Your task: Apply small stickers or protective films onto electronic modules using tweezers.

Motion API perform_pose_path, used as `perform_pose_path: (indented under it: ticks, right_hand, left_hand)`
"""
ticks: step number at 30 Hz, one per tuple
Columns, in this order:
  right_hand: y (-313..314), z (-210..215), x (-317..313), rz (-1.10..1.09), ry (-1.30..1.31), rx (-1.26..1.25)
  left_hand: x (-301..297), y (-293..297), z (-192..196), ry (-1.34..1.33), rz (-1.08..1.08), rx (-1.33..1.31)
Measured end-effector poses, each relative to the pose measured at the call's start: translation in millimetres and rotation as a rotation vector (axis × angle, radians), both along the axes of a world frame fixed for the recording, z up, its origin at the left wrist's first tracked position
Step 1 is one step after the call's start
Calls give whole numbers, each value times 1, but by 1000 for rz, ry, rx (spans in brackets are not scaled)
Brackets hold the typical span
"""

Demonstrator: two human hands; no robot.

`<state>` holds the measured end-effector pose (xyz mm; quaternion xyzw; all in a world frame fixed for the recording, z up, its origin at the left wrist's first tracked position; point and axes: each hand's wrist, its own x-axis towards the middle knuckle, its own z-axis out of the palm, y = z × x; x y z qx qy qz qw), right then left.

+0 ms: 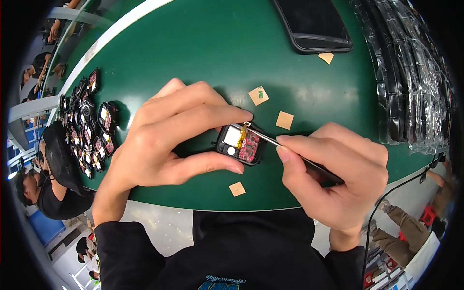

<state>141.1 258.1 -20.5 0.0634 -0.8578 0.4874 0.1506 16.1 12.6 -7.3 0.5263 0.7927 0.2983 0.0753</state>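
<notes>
A small black device housing (223, 147) sits at the middle of the green table, its inside facing up. Within it show a red circuit board (250, 146), a white block, a round silvery disc and a strip of yellow tape. My left hand (179, 135) steadies the housing between forefinger and thumb. My right hand (338, 169) grips dark-handled tweezers (311, 166) like a pen. Their slim metal tips reach the board's upper edge, by a small pale piece (247, 124); whether they pinch it I cannot tell.
Square tan pads (284, 120) lie around the housing on the green table (203, 38). Many similar open housings (87, 125) cluster at the left. A black phone (316, 24) lies at the back right, and stacked plastic-wrapped trays (411, 77) line the right edge. Other people sit beyond.
</notes>
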Motion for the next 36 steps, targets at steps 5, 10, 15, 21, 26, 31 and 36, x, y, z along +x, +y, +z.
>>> perform_pose_path:
  ticks: [5, 10, 15, 21, 26, 31, 36]
  right_hand:
    - [1, -1, 0, -7, 3, 35]
    - [-1, -1, 2, -36, 40, 5]
    - [-1, -7, 2, -44, 157, 77]
    - [-3, -11, -1, -20, 206, 75]
    - [-3, -8, 0, -13, 157, 80]
    - [0, -1, 1, 13, 64, 43]
    - [1, 1, 2, 28, 20, 27]
  left_hand:
    - [0, 1, 3, -40, 7, -23]
    - [5, 1, 0, 0, 52, 8]
    - [4, 6, 2, 6, 62, -14]
    - [4, 5, 4, -10, 87, -19]
    - [-3, 1, -1, -19, 51, 1]
    - [-10, -3, 2, -115, -19, -24]
    - [-11, -4, 0, -136, -30, -2]
